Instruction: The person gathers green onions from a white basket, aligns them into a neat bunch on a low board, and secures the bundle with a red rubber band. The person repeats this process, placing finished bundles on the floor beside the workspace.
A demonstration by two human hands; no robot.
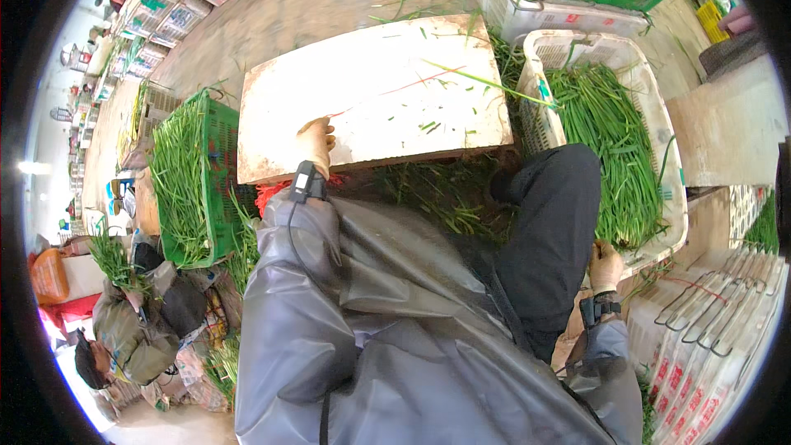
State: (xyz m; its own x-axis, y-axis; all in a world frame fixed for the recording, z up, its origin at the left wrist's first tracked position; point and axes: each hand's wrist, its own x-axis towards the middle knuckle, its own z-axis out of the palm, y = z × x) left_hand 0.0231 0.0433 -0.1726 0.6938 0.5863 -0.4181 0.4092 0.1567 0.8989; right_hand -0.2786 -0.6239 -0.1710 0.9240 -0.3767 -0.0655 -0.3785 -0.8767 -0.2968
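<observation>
Green chives (611, 156) fill the white crate (669, 166) just above the right hand (606, 266), loosely curled and empty at its rim, while the left hand (317, 145) rests flat on the bench (379, 91), so a careless pull might spill stalks.

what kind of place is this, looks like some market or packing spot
Probably a vegetable sorting or wholesale market area. Plastic crates hold long green stalks: a white crate near the right hand and a green crate on the left. The left hand rests on a worn white board.
</observation>
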